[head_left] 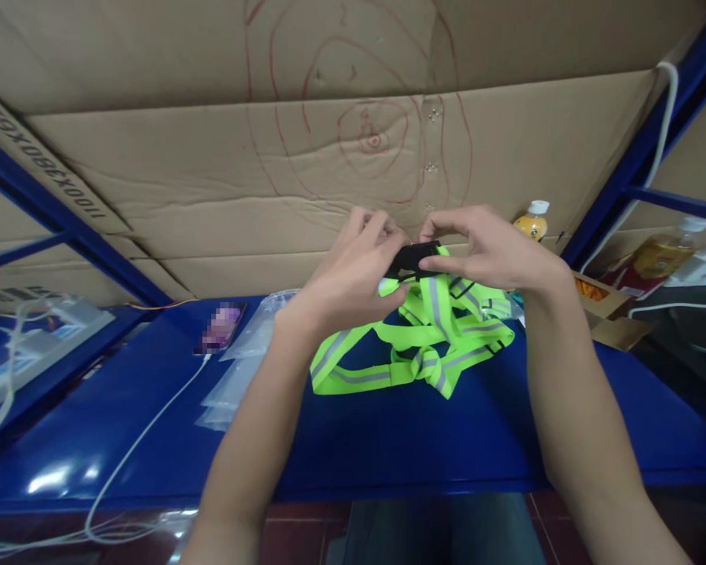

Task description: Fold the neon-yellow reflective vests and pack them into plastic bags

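Note:
A neon-yellow reflective strap vest [423, 345] with grey stripes lies bunched on the blue shelf top [388, 439], its upper end lifted off the surface. Both hands hold that raised end just above the shelf. My left hand [353, 275] is closed, pinching the strap and the black buckle piece [412, 259] from the left. From the right, my right hand [488, 251] pinches the same black piece between thumb and fingers. The rest of the vest hangs down in loops between my forearms.
A phone [220, 327] on a white cable [147, 431] lies at the left, beside clear plastic bags [241, 369]. Cardboard sheets [329, 157] form the back wall. Drink bottles [533, 220] and an open carton [612, 314] stand at the right; a power strip [41, 337] is far left.

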`<control>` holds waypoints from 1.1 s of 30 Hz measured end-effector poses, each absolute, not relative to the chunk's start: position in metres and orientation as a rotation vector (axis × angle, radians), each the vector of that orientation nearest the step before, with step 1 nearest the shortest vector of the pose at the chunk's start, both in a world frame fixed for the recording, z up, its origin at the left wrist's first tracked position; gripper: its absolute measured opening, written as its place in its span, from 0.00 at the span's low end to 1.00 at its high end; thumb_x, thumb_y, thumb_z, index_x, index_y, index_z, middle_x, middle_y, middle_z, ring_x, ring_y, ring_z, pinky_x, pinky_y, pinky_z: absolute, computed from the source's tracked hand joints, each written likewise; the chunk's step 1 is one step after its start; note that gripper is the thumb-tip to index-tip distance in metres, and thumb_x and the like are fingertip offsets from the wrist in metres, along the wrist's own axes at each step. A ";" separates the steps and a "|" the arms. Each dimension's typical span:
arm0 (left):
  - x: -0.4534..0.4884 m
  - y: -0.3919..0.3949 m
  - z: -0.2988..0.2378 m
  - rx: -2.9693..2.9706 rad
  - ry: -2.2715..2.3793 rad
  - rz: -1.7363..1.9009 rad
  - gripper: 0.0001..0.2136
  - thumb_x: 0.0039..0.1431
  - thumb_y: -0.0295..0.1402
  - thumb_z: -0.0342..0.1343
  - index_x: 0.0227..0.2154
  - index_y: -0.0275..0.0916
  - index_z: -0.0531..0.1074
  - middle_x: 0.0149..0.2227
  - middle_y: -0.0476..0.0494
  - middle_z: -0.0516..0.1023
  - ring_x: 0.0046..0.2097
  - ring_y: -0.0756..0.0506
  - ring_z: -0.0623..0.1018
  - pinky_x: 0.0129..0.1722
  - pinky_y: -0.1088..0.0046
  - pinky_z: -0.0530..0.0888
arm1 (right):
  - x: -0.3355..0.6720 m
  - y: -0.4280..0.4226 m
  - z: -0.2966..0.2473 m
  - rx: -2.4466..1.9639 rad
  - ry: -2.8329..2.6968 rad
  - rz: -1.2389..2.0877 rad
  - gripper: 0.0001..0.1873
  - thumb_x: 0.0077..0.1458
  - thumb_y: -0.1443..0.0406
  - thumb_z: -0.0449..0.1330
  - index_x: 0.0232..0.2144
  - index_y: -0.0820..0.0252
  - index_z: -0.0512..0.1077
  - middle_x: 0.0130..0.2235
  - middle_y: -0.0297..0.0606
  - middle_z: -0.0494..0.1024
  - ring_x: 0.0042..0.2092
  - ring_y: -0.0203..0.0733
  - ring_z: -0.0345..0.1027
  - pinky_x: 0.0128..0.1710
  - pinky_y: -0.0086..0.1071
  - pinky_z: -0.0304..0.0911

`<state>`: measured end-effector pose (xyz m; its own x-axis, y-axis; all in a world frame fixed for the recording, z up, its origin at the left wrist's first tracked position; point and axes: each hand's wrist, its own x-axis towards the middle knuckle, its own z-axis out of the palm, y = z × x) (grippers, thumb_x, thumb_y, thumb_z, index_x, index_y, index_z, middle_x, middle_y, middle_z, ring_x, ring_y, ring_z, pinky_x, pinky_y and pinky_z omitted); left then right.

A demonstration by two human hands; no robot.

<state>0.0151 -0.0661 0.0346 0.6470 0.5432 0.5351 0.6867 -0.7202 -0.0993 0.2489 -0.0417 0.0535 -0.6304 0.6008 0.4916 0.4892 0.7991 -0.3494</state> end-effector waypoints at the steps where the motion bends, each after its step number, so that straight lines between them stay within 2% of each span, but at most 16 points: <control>1: 0.011 -0.067 0.038 -2.610 -0.949 -0.737 0.12 0.65 0.32 0.60 0.49 0.37 0.77 0.54 0.34 0.77 0.62 0.30 0.72 0.62 0.51 0.72 | 0.250 -0.044 0.054 -0.794 -2.359 0.169 0.13 0.63 0.56 0.68 0.36 0.58 0.74 0.36 0.35 0.79 0.37 0.41 0.69 0.41 0.35 0.59; 3: 0.003 -0.067 0.043 -2.647 -0.942 -0.809 0.10 0.67 0.31 0.57 0.47 0.39 0.79 0.48 0.38 0.81 0.56 0.35 0.77 0.59 0.56 0.73 | 0.252 -0.047 0.055 -0.773 -2.317 0.029 0.09 0.63 0.58 0.68 0.37 0.56 0.74 0.37 0.35 0.80 0.38 0.43 0.70 0.42 0.36 0.60; 5: -0.003 -0.067 0.046 -2.616 -1.031 -0.864 0.10 0.69 0.34 0.57 0.46 0.38 0.81 0.40 0.41 0.82 0.46 0.39 0.80 0.52 0.61 0.74 | 0.252 -0.050 0.055 -0.747 -2.263 -0.103 0.06 0.63 0.61 0.67 0.37 0.55 0.73 0.37 0.36 0.79 0.39 0.45 0.71 0.43 0.38 0.61; 8: -0.006 -0.066 0.047 -2.536 -1.158 -1.012 0.14 0.68 0.45 0.61 0.42 0.39 0.82 0.29 0.46 0.77 0.36 0.42 0.78 0.44 0.64 0.73 | 0.250 -0.051 0.054 -0.742 -2.186 -0.279 0.04 0.64 0.65 0.65 0.37 0.55 0.73 0.39 0.39 0.77 0.45 0.50 0.71 0.48 0.42 0.62; 10: -0.004 -0.066 0.047 -2.479 -1.188 -1.221 0.17 0.71 0.48 0.58 0.38 0.40 0.82 0.25 0.46 0.74 0.35 0.42 0.77 0.43 0.64 0.72 | 0.246 -0.051 0.052 -0.747 -2.165 -0.353 0.03 0.66 0.67 0.63 0.37 0.54 0.73 0.41 0.40 0.77 0.50 0.53 0.70 0.52 0.45 0.63; 13: 0.000 -0.062 0.045 -2.413 -1.224 -1.522 0.19 0.75 0.47 0.53 0.33 0.41 0.80 0.28 0.43 0.77 0.39 0.41 0.77 0.43 0.65 0.72 | 0.238 -0.050 0.049 -0.715 -2.161 -0.414 0.05 0.67 0.68 0.59 0.38 0.53 0.73 0.44 0.41 0.77 0.54 0.55 0.69 0.57 0.49 0.62; 17: -0.005 -0.054 0.042 -2.687 -1.351 -1.650 0.17 0.71 0.46 0.59 0.34 0.37 0.80 0.30 0.45 0.79 0.33 0.45 0.76 0.34 0.68 0.71 | 0.225 -0.051 0.045 -0.684 -2.146 -0.408 0.08 0.68 0.69 0.55 0.42 0.53 0.73 0.48 0.41 0.77 0.56 0.55 0.69 0.60 0.52 0.63; 20: -0.014 -0.048 0.041 -2.787 -1.386 -1.836 0.16 0.64 0.47 0.67 0.34 0.36 0.79 0.31 0.45 0.80 0.31 0.46 0.76 0.29 0.71 0.71 | 0.220 -0.054 0.045 -0.674 -2.192 -0.294 0.06 0.67 0.66 0.60 0.46 0.53 0.72 0.51 0.43 0.75 0.57 0.55 0.70 0.60 0.51 0.65; 22: -0.017 -0.045 0.040 -2.762 -1.321 -1.916 0.16 0.59 0.46 0.71 0.34 0.36 0.79 0.34 0.43 0.82 0.34 0.45 0.79 0.32 0.71 0.74 | 0.220 -0.057 0.046 -0.633 -2.223 -0.167 0.17 0.62 0.60 0.67 0.51 0.55 0.70 0.55 0.47 0.74 0.58 0.56 0.70 0.59 0.49 0.68; 24: -0.018 -0.042 0.039 -2.763 -1.202 -1.918 0.17 0.57 0.46 0.73 0.35 0.37 0.81 0.37 0.41 0.84 0.40 0.43 0.82 0.39 0.70 0.78 | 0.224 -0.058 0.048 -0.645 -2.214 -0.071 0.26 0.60 0.55 0.70 0.55 0.57 0.69 0.57 0.49 0.74 0.59 0.56 0.70 0.57 0.47 0.68; 26: -0.015 -0.041 0.038 -2.800 -1.076 -1.872 0.17 0.58 0.46 0.73 0.37 0.37 0.82 0.40 0.40 0.85 0.44 0.42 0.83 0.45 0.68 0.79 | 0.230 -0.058 0.051 -0.747 -2.219 -0.028 0.21 0.63 0.53 0.67 0.52 0.58 0.71 0.53 0.47 0.78 0.54 0.54 0.72 0.52 0.43 0.68; 28: -0.011 -0.040 0.036 -2.815 -0.989 -1.839 0.16 0.58 0.46 0.73 0.38 0.38 0.82 0.40 0.41 0.86 0.44 0.42 0.83 0.46 0.68 0.79 | 0.237 -0.056 0.053 -0.861 -2.289 0.003 0.13 0.68 0.55 0.63 0.43 0.59 0.74 0.41 0.41 0.79 0.42 0.47 0.72 0.45 0.38 0.64; 30: -0.008 -0.038 0.035 -2.825 -0.966 -1.825 0.16 0.60 0.47 0.72 0.39 0.38 0.83 0.40 0.41 0.86 0.43 0.43 0.83 0.45 0.69 0.78 | 0.242 -0.054 0.055 -0.915 -2.373 0.041 0.14 0.69 0.57 0.61 0.34 0.59 0.72 0.31 0.36 0.74 0.34 0.40 0.65 0.39 0.35 0.58; 33: -0.007 -0.037 0.032 -2.978 -1.031 -1.679 0.19 0.63 0.50 0.69 0.39 0.37 0.83 0.40 0.41 0.86 0.42 0.43 0.83 0.42 0.70 0.77 | 0.245 -0.052 0.057 -0.924 -2.373 0.020 0.16 0.69 0.59 0.62 0.30 0.59 0.70 0.27 0.32 0.69 0.31 0.37 0.57 0.37 0.35 0.52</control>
<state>-0.0066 -0.0369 0.0322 0.4188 0.6556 0.6284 0.2640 -0.7500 0.6065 0.2450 -0.0518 0.0568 -0.5874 0.6225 0.5172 0.6136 0.7592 -0.2168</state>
